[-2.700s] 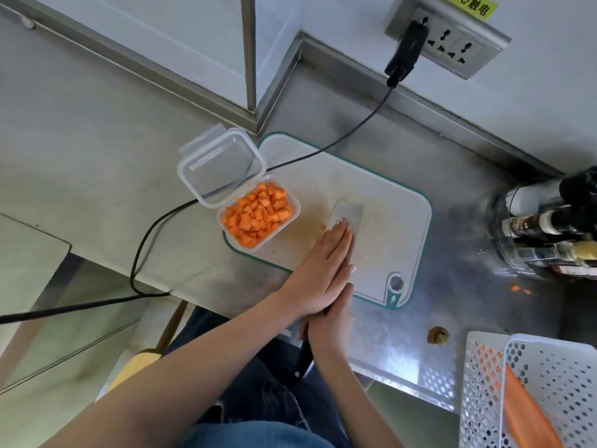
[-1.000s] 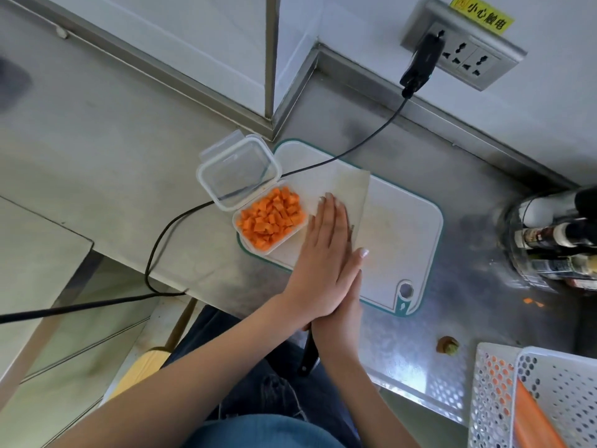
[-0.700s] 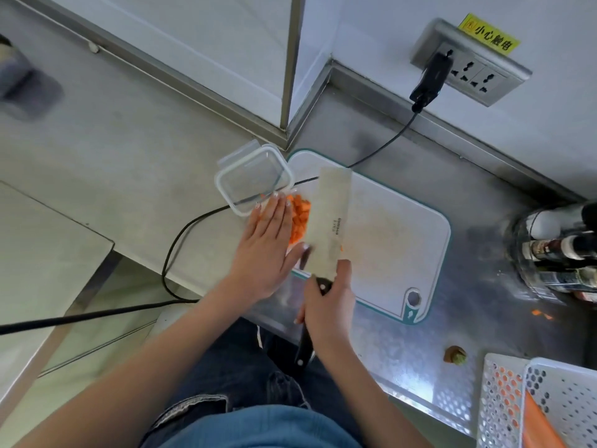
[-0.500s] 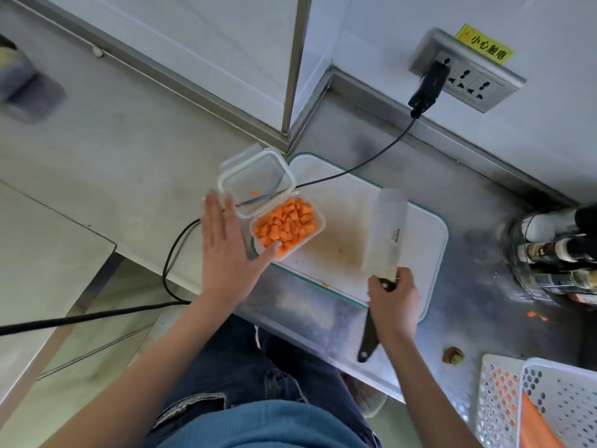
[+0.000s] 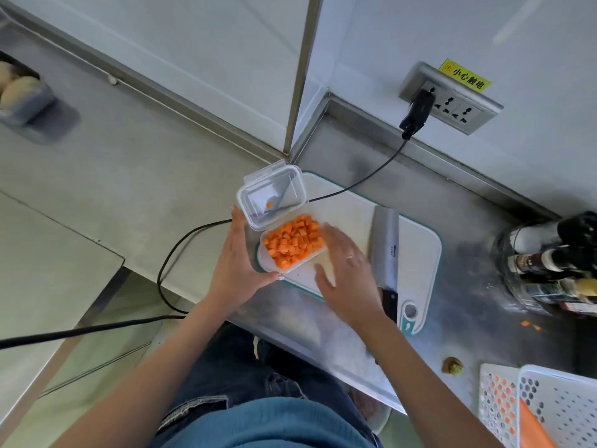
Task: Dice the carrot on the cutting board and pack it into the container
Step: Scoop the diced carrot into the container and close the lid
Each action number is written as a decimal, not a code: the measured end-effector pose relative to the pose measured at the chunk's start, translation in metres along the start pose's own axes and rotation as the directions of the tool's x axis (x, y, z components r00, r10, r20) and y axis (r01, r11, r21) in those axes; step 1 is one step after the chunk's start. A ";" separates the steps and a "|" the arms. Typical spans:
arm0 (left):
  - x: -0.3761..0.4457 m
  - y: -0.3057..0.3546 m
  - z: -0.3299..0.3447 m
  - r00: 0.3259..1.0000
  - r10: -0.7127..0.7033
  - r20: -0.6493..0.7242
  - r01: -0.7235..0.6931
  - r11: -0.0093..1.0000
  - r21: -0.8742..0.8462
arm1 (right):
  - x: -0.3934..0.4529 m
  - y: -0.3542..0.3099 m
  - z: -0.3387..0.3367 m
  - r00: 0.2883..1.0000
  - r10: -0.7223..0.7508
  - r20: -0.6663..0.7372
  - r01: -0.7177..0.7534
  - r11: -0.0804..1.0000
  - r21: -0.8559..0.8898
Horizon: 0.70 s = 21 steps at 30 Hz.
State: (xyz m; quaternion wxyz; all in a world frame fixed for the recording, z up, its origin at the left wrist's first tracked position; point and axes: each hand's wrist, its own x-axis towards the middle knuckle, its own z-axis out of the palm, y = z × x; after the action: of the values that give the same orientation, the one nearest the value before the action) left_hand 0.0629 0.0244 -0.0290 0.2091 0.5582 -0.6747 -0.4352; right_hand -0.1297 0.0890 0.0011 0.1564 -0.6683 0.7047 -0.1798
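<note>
A clear plastic container (image 5: 319,252) full of diced carrot (image 5: 293,240) sits on the left end of the white cutting board (image 5: 416,250). Its hinged lid (image 5: 272,192) lies open behind it, with one carrot bit on it. My left hand (image 5: 237,263) lies against the container's left side with straight fingers and the thumb under its near corner. My right hand (image 5: 347,270) hovers open and blurred just right of the container, holding nothing. The cleaver (image 5: 384,250) lies flat on the board to the right of that hand.
A black cable (image 5: 355,182) runs from the wall socket (image 5: 452,101) across the board's far edge and off the counter. Bottles (image 5: 555,260) stand at the right. A white perforated basket (image 5: 542,412) with a carrot sits at bottom right, a carrot stub (image 5: 452,365) near it.
My right hand has set the cleaver down on the board and moved left to the container. My left hand has closed in on the container's left side.
</note>
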 end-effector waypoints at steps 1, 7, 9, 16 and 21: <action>0.001 0.000 -0.001 1.000 -0.009 -0.002 0.009 1.000 -0.005 | 0.011 -0.011 0.011 0.988 -0.139 0.063 0.143 0.988 -0.057; 0.006 0.003 -0.003 0.999 -0.024 -0.024 0.024 1.000 0.000 | 0.002 -0.008 0.047 0.941 -0.261 0.216 0.312 0.916 -0.251; 0.007 0.006 -0.004 1.000 -0.002 -0.022 0.003 1.000 0.027 | -0.003 -0.005 0.046 0.961 -0.221 0.167 0.260 0.927 -0.271; 0.015 0.007 -0.013 0.998 0.040 0.055 -0.035 0.996 -0.077 | 0.009 -0.008 0.016 0.991 -0.097 -0.090 0.093 0.994 -0.049; 0.015 0.028 -0.027 0.996 -0.088 0.029 0.087 0.793 -0.603 | 0.069 -0.015 -0.036 0.880 0.473 0.051 -0.357 0.586 0.727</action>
State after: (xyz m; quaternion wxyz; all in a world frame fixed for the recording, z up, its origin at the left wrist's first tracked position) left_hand 0.0637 0.0004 0.0051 0.3560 0.4934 -0.4741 -0.6364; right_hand -0.1367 0.0215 0.0419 0.3893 -0.3541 0.7232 -0.4473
